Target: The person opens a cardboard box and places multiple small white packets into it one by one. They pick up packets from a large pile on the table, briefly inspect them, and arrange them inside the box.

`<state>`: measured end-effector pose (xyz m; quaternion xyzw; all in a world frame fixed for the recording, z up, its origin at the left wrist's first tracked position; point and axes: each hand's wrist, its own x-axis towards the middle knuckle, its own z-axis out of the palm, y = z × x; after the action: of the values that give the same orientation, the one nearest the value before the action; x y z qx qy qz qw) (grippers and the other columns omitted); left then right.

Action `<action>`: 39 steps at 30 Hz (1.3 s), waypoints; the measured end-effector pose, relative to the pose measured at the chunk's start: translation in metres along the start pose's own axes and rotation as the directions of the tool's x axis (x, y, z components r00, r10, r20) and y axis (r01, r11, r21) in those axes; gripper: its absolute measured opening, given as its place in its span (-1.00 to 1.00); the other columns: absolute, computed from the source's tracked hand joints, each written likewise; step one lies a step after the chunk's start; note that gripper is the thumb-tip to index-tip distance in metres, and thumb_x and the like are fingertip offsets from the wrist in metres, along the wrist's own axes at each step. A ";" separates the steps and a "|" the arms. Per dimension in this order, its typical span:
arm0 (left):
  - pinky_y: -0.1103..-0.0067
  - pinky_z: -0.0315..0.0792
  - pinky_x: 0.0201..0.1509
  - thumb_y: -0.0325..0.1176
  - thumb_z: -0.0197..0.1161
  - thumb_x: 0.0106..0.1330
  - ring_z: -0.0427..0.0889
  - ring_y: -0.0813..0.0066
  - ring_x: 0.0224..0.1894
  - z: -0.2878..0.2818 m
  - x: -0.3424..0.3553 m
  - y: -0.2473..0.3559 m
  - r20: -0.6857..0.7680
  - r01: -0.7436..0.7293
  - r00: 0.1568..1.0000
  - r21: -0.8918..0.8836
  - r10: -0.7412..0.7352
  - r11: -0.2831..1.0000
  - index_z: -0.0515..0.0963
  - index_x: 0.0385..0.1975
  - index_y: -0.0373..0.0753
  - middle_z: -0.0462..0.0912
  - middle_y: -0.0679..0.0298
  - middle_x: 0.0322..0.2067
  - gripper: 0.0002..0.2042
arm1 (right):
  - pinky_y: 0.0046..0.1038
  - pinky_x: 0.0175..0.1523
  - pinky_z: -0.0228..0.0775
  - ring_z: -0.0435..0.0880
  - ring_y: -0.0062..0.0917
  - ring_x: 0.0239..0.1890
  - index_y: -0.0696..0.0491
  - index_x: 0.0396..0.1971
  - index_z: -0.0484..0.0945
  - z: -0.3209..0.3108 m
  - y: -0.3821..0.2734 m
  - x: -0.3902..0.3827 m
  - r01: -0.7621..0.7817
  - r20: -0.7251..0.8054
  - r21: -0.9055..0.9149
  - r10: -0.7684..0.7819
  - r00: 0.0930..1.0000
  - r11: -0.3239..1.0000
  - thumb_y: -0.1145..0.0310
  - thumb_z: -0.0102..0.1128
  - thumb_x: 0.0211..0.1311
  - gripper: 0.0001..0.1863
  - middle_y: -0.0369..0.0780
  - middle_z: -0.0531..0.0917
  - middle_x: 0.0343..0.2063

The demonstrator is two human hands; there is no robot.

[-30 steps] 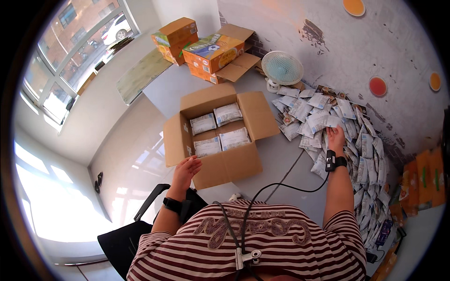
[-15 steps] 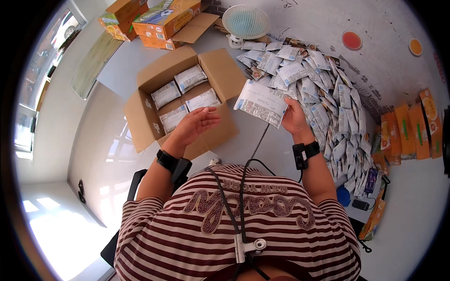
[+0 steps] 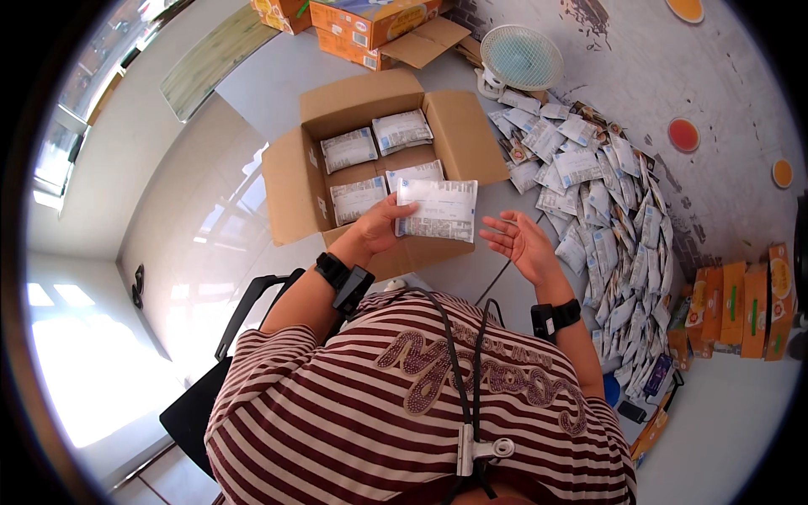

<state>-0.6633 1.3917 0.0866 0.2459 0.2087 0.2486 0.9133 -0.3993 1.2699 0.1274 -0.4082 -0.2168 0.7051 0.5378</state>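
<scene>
Mid-frame, your left hand (image 3: 379,227) clamps a soft, rectangular white-and-grey packet (image 3: 439,210); your right hand (image 3: 523,246), fingers apart, hovers alongside.

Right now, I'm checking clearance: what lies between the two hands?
In the head view, a white packet, held by the left hand, lies between them; a slim gap separates it from the right hand.

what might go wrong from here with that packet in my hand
The left hand alone holds the packet at its left end, so it might slip or droop. From this view the packet overlaps the near flap of the carton, which could catch it. The loosely heaped packets beside the fan might slide if knocked.
</scene>
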 end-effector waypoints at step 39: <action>0.49 0.30 -0.47 -0.35 0.27 0.05 0.39 0.46 -0.51 -0.234 0.096 0.102 -0.575 0.006 0.586 0.708 0.571 0.706 0.39 -0.22 -0.49 0.49 0.16 -0.43 -0.62 | -0.47 -0.05 0.43 0.55 -0.41 -0.09 0.12 -0.18 0.40 -0.052 0.038 -0.070 0.174 -0.447 0.134 -0.097 0.889 0.975 0.21 -0.18 0.33 -0.70 -0.08 0.53 -0.11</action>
<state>-0.7413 1.6024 -0.0669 0.4463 0.5993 0.3934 0.5357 -0.3731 1.1852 0.0937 -0.4924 -0.0571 0.5717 0.6538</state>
